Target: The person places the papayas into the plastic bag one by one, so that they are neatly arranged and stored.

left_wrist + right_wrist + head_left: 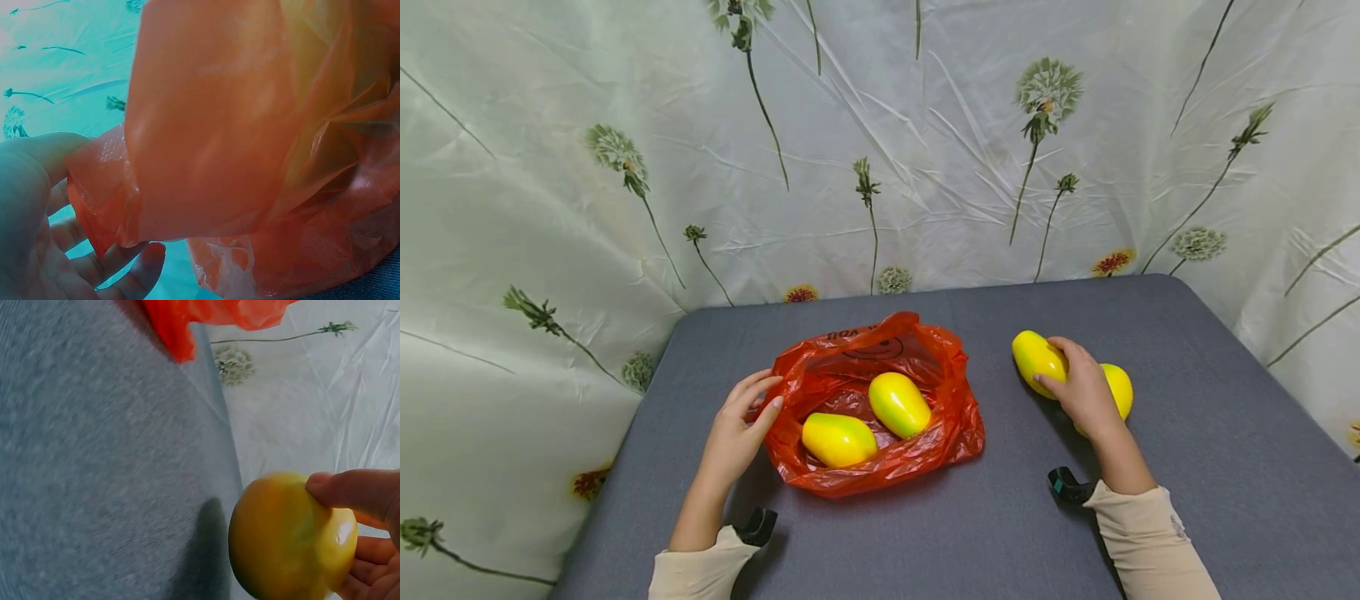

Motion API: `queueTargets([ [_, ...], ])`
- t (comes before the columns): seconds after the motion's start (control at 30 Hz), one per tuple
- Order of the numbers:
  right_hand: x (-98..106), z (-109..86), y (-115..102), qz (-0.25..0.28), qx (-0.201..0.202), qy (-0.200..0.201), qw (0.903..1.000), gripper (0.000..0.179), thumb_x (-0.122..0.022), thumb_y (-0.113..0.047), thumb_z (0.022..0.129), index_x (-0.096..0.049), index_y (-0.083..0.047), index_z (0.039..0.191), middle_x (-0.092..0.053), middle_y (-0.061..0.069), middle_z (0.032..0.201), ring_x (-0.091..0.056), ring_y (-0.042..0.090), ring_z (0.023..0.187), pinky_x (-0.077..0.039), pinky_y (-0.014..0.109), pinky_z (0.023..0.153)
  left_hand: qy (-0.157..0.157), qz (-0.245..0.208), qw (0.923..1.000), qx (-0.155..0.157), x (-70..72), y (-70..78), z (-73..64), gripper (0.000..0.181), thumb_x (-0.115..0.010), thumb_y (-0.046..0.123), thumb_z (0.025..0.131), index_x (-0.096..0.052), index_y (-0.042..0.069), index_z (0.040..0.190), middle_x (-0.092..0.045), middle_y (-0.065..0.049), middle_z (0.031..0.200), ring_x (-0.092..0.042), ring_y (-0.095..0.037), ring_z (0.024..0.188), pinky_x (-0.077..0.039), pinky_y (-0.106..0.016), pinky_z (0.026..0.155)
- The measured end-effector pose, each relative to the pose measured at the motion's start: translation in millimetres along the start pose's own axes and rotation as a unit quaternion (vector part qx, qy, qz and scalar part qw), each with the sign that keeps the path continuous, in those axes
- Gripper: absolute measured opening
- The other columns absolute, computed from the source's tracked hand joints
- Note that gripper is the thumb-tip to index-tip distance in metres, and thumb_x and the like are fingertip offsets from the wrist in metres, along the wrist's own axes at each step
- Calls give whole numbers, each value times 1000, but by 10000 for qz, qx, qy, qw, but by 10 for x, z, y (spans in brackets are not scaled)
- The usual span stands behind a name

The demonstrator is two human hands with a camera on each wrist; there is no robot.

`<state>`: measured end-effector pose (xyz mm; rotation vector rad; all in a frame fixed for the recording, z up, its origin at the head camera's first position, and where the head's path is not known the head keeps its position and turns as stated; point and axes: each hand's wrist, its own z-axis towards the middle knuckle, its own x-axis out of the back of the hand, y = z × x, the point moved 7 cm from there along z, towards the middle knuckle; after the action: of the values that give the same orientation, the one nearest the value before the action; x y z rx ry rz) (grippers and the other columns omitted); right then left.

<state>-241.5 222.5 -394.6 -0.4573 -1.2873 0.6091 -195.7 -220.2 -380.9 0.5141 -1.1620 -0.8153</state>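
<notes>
A red plastic bag (pixel 880 479) lies with its mouth spread wide, and two yellow mangoes sit inside: one mango (pixel 839 440) at the front left, another mango (pixel 899 405) behind it to the right. My left hand (pixel 741 429) holds the bag's left rim between thumb and fingers; in the left wrist view the red film (pixel 103 187) runs between them. To the right of the bag, my right hand (pixel 1084 392) grips a third mango (pixel 1036 360), thumb on one side and fingers on the other. One more mango (pixel 1118 387) lies partly hidden behind that hand.
Everything lies on a grey cloth-covered table (pixel 925 542). A pale curtain (pixel 955 150) printed with dandelions hangs along its back and sides. Each wrist wears a black camera band, such as the right band (pixel 1067 487).
</notes>
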Motion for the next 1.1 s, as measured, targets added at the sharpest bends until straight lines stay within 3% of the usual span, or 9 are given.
queueTargets([
  [0.2,68,-25,-127,207,248,320,9990,54,-68,-3,77,-42,7,124,-43,29,122,-42,42,106,-34,54,84,-15,-20,10000,37,-6,-5,8,32,-59,19,88,-58,7,117,-45,-8,129,-52,-23,91,-47,-41,76],
  [0.53,218,-81,-387,453,717,896,9924,53,-73,-1,72,-49,7,120,-47,23,122,-44,39,110,-36,53,87,-29,59,10000,59,6,19,-10,33,-58,23,88,-58,9,118,-45,-6,129,-53,-22,92,-46,-26,76],
  [0.9,338,-183,-689,957,1070,1147,9830,56,-75,0,69,-53,2,120,-50,16,123,-44,33,113,-33,50,92,-33,97,9999,69,1,7,-8,33,-58,23,88,-58,10,119,-45,-5,130,-53,-22,93,-45,-23,76],
  [1.1,318,-251,-910,1224,1448,1073,9760,57,-76,1,67,-54,0,119,-50,11,124,-44,25,115,-34,28,95,-17,99,9999,51,3,7,-3,33,-58,22,88,-58,9,119,-45,-6,129,-53,-22,92,-45,-23,76],
])
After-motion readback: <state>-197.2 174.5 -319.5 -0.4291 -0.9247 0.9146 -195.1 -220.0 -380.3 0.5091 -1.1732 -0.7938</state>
